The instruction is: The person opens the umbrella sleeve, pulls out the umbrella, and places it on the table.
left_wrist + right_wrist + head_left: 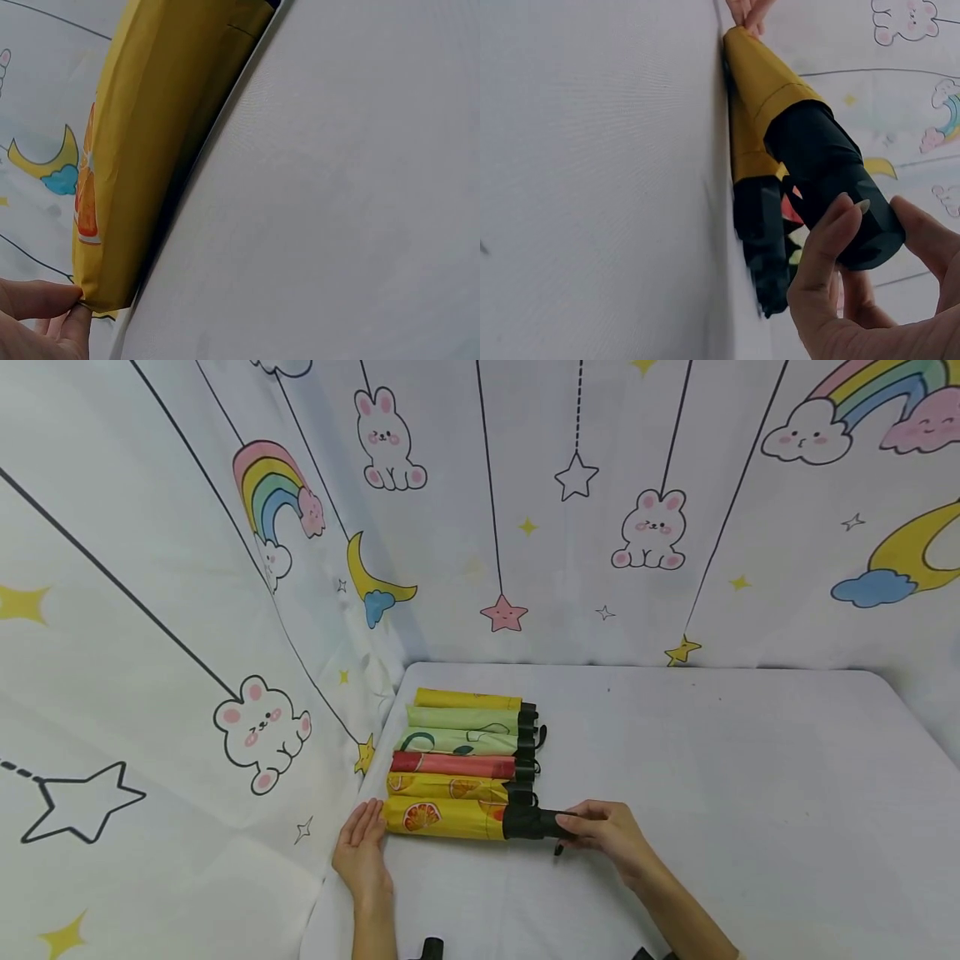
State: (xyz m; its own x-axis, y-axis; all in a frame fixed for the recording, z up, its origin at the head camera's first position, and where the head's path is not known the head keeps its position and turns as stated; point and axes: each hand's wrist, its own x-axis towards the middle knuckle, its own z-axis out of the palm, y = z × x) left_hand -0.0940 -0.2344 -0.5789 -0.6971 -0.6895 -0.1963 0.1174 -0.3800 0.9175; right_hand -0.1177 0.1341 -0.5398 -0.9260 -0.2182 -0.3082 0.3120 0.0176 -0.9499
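Note:
A folded yellow umbrella with orange-slice prints point(450, 818) lies crosswise at the near end of a row of folded umbrellas. My left hand point(363, 852) is at its left end; in the left wrist view, thumb and fingers point(49, 307) pinch the fabric tip. On the right, my right hand point(607, 835) grips the umbrella's black handle point(817, 165), thumb and fingers around its end in the right wrist view. In that view the handle end is tilted up off the table. A small dark strap hangs below the handle in the head view.
Behind it lie another orange-print umbrella point(450, 787), a red one point(450, 765), green ones point(457, 742) and a plain yellow one point(465, 699), black handles to the right. They rest on a white-covered table point(712, 793). A patterned curtain point(450, 543) hangs behind and at left.

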